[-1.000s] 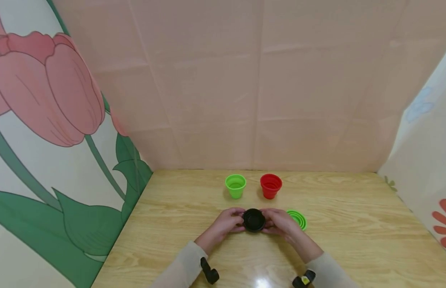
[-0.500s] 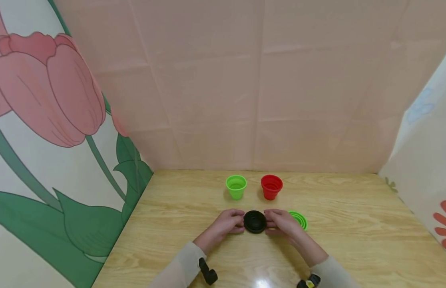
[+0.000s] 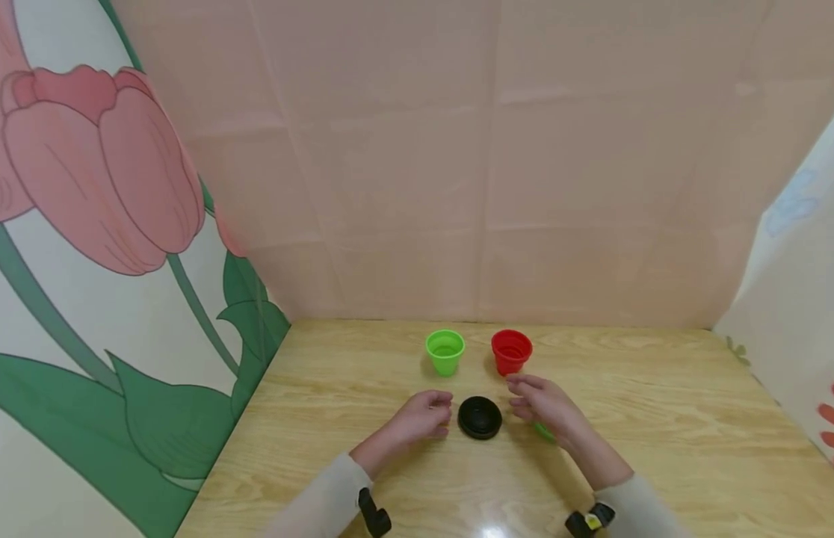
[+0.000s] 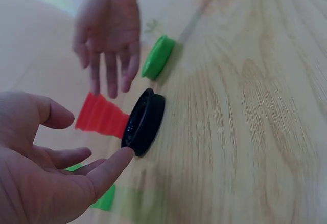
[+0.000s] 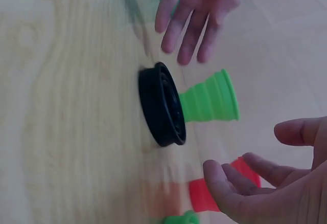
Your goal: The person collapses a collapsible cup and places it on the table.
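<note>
A black collapsible cup, folded flat into a low ring, lies on the wooden table between the two hands. My left hand is just left of it, fingers relaxed and holding nothing. To its right, my right hand is raised with loose fingers, also holding nothing. Under the right hand, a flattened green collapsible cup is mostly hidden in the head view; the left wrist view shows this green cup lying beyond the black one. Both palms face inward.
Behind the hands stand an expanded green cup and an expanded red cup, side by side. A pinkish cloth backdrop closes off the table's far edge. A tulip-printed panel borders the left side.
Both hands have let go of the black cup and drawn apart from it. The right hand has moved up and to the right, over the flattened green cup. The black cup stays on the table.
</note>
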`<state>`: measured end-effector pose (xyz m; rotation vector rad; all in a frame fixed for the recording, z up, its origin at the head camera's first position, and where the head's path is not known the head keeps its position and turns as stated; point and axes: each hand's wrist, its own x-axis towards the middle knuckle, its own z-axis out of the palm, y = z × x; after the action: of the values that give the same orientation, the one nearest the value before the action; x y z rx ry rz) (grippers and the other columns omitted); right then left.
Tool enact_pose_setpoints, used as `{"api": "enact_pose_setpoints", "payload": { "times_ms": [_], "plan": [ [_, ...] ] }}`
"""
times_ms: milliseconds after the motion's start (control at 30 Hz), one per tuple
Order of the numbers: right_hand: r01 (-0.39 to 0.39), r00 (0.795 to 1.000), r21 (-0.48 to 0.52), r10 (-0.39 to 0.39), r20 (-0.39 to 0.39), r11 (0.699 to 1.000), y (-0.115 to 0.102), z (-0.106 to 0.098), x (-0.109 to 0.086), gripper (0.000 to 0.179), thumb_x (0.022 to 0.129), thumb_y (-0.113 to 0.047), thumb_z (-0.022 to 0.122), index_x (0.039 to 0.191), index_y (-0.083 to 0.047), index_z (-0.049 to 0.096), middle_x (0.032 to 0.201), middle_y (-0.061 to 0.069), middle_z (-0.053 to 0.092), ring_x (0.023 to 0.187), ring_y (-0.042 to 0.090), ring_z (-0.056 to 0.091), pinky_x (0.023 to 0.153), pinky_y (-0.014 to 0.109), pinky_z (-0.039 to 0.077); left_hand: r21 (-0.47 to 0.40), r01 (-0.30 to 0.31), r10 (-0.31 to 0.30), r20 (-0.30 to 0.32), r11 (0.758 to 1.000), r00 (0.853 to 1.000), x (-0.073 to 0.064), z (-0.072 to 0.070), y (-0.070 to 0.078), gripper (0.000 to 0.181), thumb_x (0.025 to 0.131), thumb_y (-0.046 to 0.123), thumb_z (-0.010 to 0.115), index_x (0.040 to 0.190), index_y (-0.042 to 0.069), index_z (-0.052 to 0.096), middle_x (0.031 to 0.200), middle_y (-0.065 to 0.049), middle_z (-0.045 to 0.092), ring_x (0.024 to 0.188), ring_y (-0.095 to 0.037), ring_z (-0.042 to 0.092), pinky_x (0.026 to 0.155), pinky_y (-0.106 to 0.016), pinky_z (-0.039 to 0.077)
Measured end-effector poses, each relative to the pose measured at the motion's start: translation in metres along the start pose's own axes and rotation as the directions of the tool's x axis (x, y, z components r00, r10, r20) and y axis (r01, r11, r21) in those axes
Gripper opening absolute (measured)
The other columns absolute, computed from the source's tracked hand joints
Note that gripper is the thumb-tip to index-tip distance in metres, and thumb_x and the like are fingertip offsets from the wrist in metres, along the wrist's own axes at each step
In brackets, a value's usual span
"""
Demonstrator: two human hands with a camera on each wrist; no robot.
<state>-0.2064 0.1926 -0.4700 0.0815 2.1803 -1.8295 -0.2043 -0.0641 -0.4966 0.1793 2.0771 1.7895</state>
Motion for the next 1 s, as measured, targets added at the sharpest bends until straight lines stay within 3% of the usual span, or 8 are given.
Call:
{"api": "enact_pose_setpoints", "payload": {
  "times_ms": [133, 300, 433, 567, 667, 767, 833, 1000],
  "plan": [
    [0.04, 0.999, -0.056, -0.04, 0.009, 0.998, -0.005, -0.001, 0.005, 0.05, 0.106, -0.018, 0.048, 0.149, 0.007, 0.04, 0.149, 0.028, 0.044, 0.129, 0.043, 0.051, 0.107, 0.049, 0.048, 0.248, -0.118, 0.129, -0.029, 0.962, 0.991, -0.007, -0.003, 0.006, 0.05, 0.094, 0.011, 0.062, 0.141, -0.004, 0.052, 0.14, -0.021, 0.056, 0.114, -0.034, 0.062, 0.087, -0.042, 0.058],
    [0.105, 0.994, -0.167, -0.1, 0.038, 0.98, -0.012, 0.001, 0.007, 0.05, 0.104, -0.02, 0.053, 0.148, 0.002, 0.044, 0.151, 0.026, 0.045, 0.132, 0.044, 0.05, 0.109, 0.054, 0.045, 0.492, -0.223, 0.268, -0.022, 0.841, 0.963, -0.013, -0.01, 0.011, 0.054, 0.095, 0.018, 0.065, 0.145, 0.003, 0.05, 0.143, -0.016, 0.054, 0.126, -0.034, 0.055, 0.099, -0.045, 0.053],
    [0.198, 0.98, -0.306, -0.185, 0.071, 0.931, -0.017, -0.001, 0.01, 0.052, 0.104, -0.029, 0.057, 0.148, -0.003, 0.048, 0.15, 0.024, 0.048, 0.13, 0.042, 0.052, 0.107, 0.058, 0.044, 0.622, -0.244, 0.317, -0.006, 0.744, 0.949, -0.016, -0.015, 0.016, 0.058, 0.096, 0.026, 0.066, 0.148, 0.007, 0.048, 0.147, -0.012, 0.05, 0.135, -0.032, 0.048, 0.109, -0.048, 0.046],
    [0.329, 0.944, -0.383, -0.305, 0.124, 0.863, -0.018, -0.001, 0.018, 0.055, 0.102, -0.028, 0.061, 0.149, -0.003, 0.046, 0.15, 0.023, 0.048, 0.132, 0.045, 0.05, 0.107, 0.059, 0.044, 0.768, -0.243, 0.362, 0.016, 0.592, 0.932, -0.015, -0.02, 0.02, 0.067, 0.095, 0.034, 0.067, 0.152, 0.007, 0.042, 0.155, -0.014, 0.043, 0.144, -0.036, 0.037, 0.116, -0.053, 0.037],
    [0.45, 0.892, -0.423, -0.42, 0.17, 0.786, -0.017, 0.005, 0.028, 0.055, 0.102, -0.023, 0.062, 0.149, -0.001, 0.045, 0.15, 0.024, 0.048, 0.133, 0.046, 0.049, 0.108, 0.06, 0.043, 0.867, -0.222, 0.396, 0.031, 0.447, 0.918, -0.009, -0.024, 0.023, 0.075, 0.095, 0.043, 0.065, 0.155, 0.007, 0.037, 0.16, -0.016, 0.034, 0.148, -0.043, 0.028, 0.116, -0.062, 0.031],
    [0.54, 0.837, -0.473, -0.504, 0.213, 0.696, -0.016, 0.013, 0.036, 0.057, 0.102, -0.02, 0.062, 0.151, 0.001, 0.043, 0.152, 0.026, 0.044, 0.138, 0.047, 0.043, 0.111, 0.062, 0.038, 0.928, -0.179, 0.408, 0.032, 0.328, 0.912, 0.0, -0.029, 0.023, 0.079, 0.097, 0.055, 0.058, 0.157, 0.011, 0.034, 0.165, -0.015, 0.026, 0.15, -0.045, 0.021, 0.115, -0.068, 0.026],
    [0.56, 0.82, -0.516, -0.522, 0.235, 0.648, -0.016, 0.019, 0.039, 0.059, 0.102, -0.022, 0.062, 0.152, 0.0, 0.04, 0.155, 0.026, 0.039, 0.142, 0.046, 0.038, 0.112, 0.064, 0.035, 0.948, -0.153, 0.401, 0.029, 0.28, 0.915, 0.006, -0.032, 0.023, 0.08, 0.098, 0.061, 0.051, 0.159, 0.014, 0.031, 0.167, -0.013, 0.02, 0.152, -0.043, 0.015, 0.116, -0.07, 0.022],
    [0.549, 0.819, -0.62, -0.509, 0.265, 0.56, -0.017, 0.035, 0.044, 0.066, 0.103, -0.032, 0.058, 0.157, -0.005, 0.032, 0.162, 0.025, 0.027, 0.147, 0.048, 0.027, 0.113, 0.069, 0.029, 0.961, -0.138, 0.373, 0.04, 0.24, 0.927, 0.018, -0.038, 0.022, 0.081, 0.1, 0.069, 0.035, 0.162, 0.019, 0.023, 0.169, -0.009, 0.01, 0.153, -0.042, 0.005, 0.117, -0.072, 0.014]
  ]
}}
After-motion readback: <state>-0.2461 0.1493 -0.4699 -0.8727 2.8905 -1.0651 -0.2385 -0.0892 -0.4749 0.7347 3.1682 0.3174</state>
